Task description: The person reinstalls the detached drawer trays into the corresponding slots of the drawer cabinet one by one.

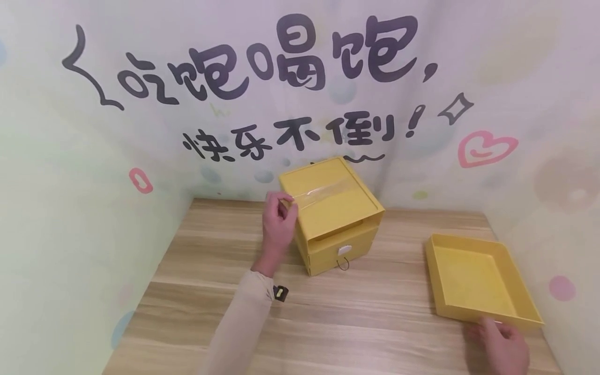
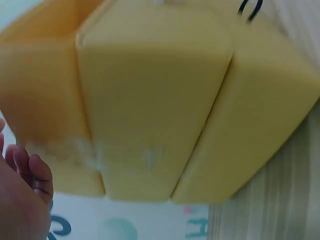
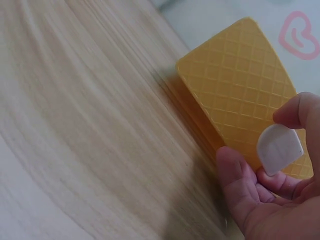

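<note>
A yellow drawer cabinet [image 1: 335, 205] stands at the back of the table, with a strip of clear tape [image 1: 323, 194] across its top. Its top slot is vacant; below sits a drawer front [image 1: 323, 259] with a white knob [image 1: 345, 250]. My left hand [image 1: 279, 221] is at the cabinet's upper left edge, fingers bent; whether they pinch the tape is unclear. To the right, my right hand [image 1: 506, 346] pinches the white knob [image 3: 280, 147] of a pulled-out yellow drawer [image 1: 475, 278]. The drawer is bare inside, its front patterned with a grid [image 3: 235, 85].
A thin dark loop [image 1: 344, 264] hangs at the cabinet's lower front. The wood-grain table [image 1: 356, 323] ends against a printed cloth backdrop [image 1: 94, 172] at the back and sides. The drawer lies close to the table's right edge.
</note>
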Motion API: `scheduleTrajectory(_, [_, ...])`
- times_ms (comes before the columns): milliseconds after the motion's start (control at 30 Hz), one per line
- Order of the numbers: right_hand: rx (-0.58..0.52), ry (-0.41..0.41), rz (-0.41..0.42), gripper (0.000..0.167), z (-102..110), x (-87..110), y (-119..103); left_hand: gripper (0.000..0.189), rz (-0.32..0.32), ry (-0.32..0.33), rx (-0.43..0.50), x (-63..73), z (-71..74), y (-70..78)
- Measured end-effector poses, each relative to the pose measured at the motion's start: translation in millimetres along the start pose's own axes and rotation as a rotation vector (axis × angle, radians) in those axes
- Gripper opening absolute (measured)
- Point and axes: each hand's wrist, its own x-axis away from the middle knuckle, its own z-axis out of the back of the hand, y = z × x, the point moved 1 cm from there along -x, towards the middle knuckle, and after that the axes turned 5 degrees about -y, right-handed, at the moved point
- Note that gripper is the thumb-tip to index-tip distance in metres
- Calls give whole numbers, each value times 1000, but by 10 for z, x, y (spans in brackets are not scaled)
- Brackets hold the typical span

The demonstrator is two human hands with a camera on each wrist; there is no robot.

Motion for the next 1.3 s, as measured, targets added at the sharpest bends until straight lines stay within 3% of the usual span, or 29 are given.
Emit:
scheduleTrajectory(200, [7, 30, 0, 28, -22, 16, 21, 24, 164, 71, -116, -280, 174, -115])
scheduleTrajectory(400, [-114, 4, 24, 24, -78, 53, -6, 40, 273, -2, -219, -445, 175, -269])
scheduleTrajectory(467, [-88, -1, 33, 23, -103, 68, -22, 43, 298, -18, -211, -470, 159, -303])
scheduleTrajectory(700, [-89, 6, 75, 21, -166, 127, -73, 51, 317, -71, -89, -543, 105, -311])
scheduleTrajectory(900, [-162, -18, 68, 19, -209, 181, -67, 52, 352, -112, -115, -592, 66, -300])
scheduleTrajectory(1100, [-212, -7, 142, 11, -229, 222, -75, 50, 361, -117, -134, -613, 51, -324])
scheduleTrajectory(1300, [-278, -1, 156, 6, -229, 236, -106, 48, 367, -126, -145, -616, 43, -333])
